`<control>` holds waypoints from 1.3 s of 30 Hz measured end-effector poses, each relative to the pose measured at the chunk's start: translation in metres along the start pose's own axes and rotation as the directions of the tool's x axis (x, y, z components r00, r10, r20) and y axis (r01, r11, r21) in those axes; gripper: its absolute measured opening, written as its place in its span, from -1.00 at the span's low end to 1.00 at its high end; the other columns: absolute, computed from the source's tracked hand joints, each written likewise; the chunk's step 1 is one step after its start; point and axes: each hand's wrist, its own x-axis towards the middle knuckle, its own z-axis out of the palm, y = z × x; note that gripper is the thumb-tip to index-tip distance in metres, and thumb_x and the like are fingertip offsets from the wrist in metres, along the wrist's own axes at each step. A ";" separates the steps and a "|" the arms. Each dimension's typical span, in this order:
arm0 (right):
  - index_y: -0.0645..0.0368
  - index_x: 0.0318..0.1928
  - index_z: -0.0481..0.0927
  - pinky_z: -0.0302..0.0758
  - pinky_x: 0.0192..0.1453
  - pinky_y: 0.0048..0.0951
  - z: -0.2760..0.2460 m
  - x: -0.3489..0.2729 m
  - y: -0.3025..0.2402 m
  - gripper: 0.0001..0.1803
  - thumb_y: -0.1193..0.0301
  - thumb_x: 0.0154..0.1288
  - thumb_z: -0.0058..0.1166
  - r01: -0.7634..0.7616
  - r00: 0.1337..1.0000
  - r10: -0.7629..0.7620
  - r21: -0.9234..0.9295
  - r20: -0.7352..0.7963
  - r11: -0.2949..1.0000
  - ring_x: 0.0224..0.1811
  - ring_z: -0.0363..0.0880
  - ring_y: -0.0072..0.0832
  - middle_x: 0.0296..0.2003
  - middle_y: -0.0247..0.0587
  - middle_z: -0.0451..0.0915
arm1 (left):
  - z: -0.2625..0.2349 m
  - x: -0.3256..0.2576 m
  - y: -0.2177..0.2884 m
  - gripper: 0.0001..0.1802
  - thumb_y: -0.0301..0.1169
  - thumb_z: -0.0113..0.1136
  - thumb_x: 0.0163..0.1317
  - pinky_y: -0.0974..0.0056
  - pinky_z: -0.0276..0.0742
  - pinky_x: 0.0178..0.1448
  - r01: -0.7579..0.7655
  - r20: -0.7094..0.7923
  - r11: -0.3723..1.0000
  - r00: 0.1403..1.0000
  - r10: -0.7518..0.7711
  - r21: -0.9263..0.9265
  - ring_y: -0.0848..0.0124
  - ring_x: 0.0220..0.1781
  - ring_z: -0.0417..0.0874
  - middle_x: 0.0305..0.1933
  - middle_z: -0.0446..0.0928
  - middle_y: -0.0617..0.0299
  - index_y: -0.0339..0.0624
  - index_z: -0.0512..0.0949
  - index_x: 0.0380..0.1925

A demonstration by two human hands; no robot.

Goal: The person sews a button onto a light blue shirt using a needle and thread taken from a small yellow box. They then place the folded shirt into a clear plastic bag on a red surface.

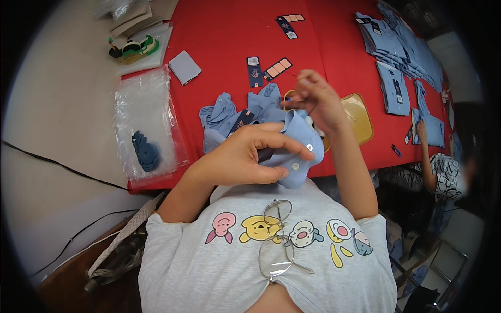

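Left grip point(245, 153) clamps a blue shirt point(301, 136); right grip point(322, 106), raised beside it, is too blurred to tell.

The head-worn fisheye camera looks steeply down and forward from above the wearer's light grey cartoon-print fabric T-shirt point(209, 261), with the bare left hand point(248, 154) and bare right hand point(321, 101) close beneath it, mid-view; the red cloth-covered table point(224, 31) stretches away toward the top, its edges bending.

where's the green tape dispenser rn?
The green tape dispenser is at upper left in the head view, just left of the red tablecloth and above the clear plastic bags.
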 end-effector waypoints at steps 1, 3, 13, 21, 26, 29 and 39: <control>0.15 -0.04 0.54 0.65 0.07 -0.35 0.014 0.000 0.007 -0.83 0.36 0.47 0.09 -0.099 0.988 0.110 -0.100 0.109 0.990 -0.21 0.61 -0.55 -0.34 -0.41 0.51 | 0.000 0.004 0.003 -0.55 -0.67 0.32 0.00 0.23 0.42 0.35 0.006 0.018 0.999 1.000 -0.007 0.038 0.29 0.17 0.61 0.05 0.63 0.12 -0.22 0.75 -0.03; 0.19 0.03 0.57 0.68 0.07 -0.35 0.021 -0.001 0.019 -0.77 0.37 0.45 0.10 -0.243 0.912 0.305 -0.239 0.274 0.940 -0.11 0.70 -0.50 -0.23 -0.34 0.62 | 0.002 0.006 0.003 -0.54 -0.67 0.31 -0.01 0.24 0.42 0.35 -0.011 0.022 0.999 1.000 0.010 0.040 0.30 0.17 0.60 0.05 0.62 0.13 -0.20 0.75 -0.02; 0.24 -0.03 0.71 0.66 -0.15 -0.57 0.004 -0.033 0.025 -0.70 0.37 0.27 0.30 -0.414 0.834 0.493 -0.310 0.247 0.856 -0.20 0.73 -0.59 -0.15 -0.27 0.74 | -0.017 -0.011 -0.005 -0.56 -0.64 0.33 0.00 0.25 0.46 0.29 0.091 -0.059 0.994 0.994 -0.087 0.065 0.34 0.10 0.60 0.02 0.60 0.16 -0.18 0.76 -0.04; 0.24 -0.05 0.74 0.64 -0.15 -0.56 0.004 -0.047 0.033 -0.71 0.44 0.21 0.34 -0.358 0.896 0.408 -0.255 0.176 0.898 -0.22 0.71 -0.63 -0.18 -0.29 0.75 | -0.015 -0.010 -0.005 -0.62 -0.59 0.39 0.04 0.26 0.49 0.24 0.103 -0.076 0.995 0.992 -0.103 -0.012 0.34 0.07 0.61 0.02 0.61 0.16 -0.18 0.76 -0.07; 0.26 0.00 0.72 0.65 -0.14 -0.54 0.002 -0.052 0.032 -0.69 0.46 0.24 0.33 -0.355 0.903 0.381 -0.154 0.196 0.922 -0.18 0.71 -0.60 -0.14 -0.25 0.74 | -0.016 -0.011 -0.009 -0.61 -0.60 0.41 0.02 0.25 0.49 0.25 0.064 -0.088 0.997 0.994 -0.067 -0.030 0.34 0.10 0.61 0.05 0.61 0.15 -0.20 0.76 -0.07; 0.28 0.01 0.71 0.65 -0.12 -0.54 0.004 -0.055 0.030 -0.70 0.49 0.27 0.31 -0.346 0.914 0.361 -0.108 0.188 0.932 -0.16 0.71 -0.58 -0.11 -0.23 0.74 | -0.015 -0.011 -0.009 -0.60 -0.61 0.42 0.02 0.25 0.49 0.26 0.062 -0.089 0.997 0.994 -0.065 -0.040 0.34 0.11 0.61 0.07 0.61 0.15 -0.20 0.76 -0.06; 0.31 -0.01 0.72 0.66 -0.07 -0.49 0.009 -0.058 0.024 -0.72 0.51 0.28 0.31 -0.289 0.925 0.299 -0.078 0.236 0.954 -0.13 0.72 -0.52 -0.11 -0.19 0.73 | -0.017 -0.009 -0.009 -0.60 -0.55 0.44 0.04 0.27 0.50 0.21 0.084 -0.082 0.996 0.993 -0.087 -0.040 0.36 0.06 0.61 0.02 0.61 0.18 -0.17 0.76 -0.04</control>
